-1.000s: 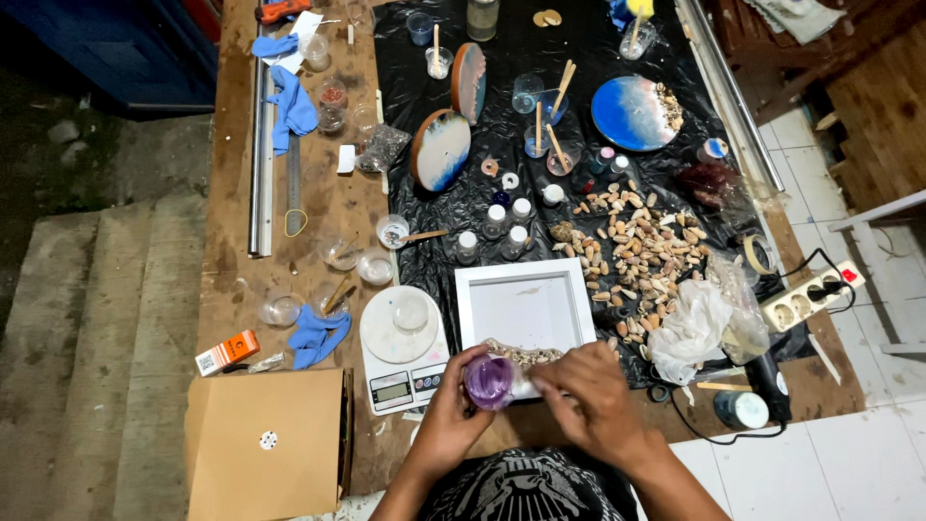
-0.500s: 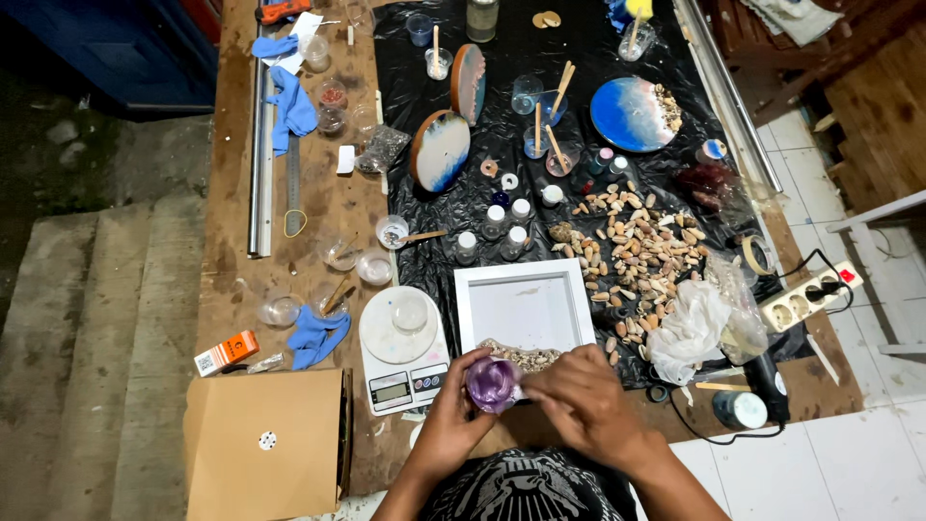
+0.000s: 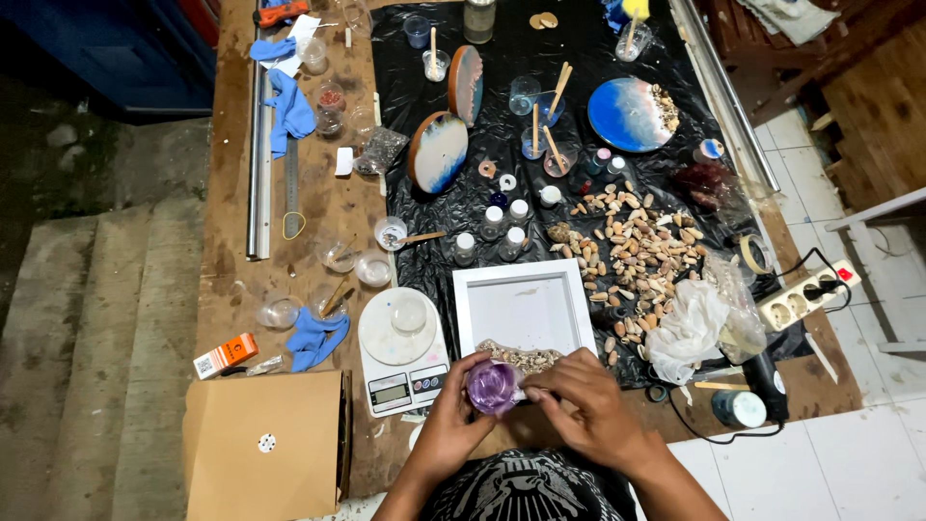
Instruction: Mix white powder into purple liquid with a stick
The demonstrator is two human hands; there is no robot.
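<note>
Cluttered workbench draped in black plastic (image 3: 579,116): left hand (image 3: 453,425) gripping purple cup (image 3: 494,388), right hand (image 3: 588,405) pinched closed at three o'clock, touching.

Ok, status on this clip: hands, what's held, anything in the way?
Left hand grips small purple cup. Right hand fingers at its rim. White square frame with shells on its near edge sits just beyond; digital scale alongside.
</note>
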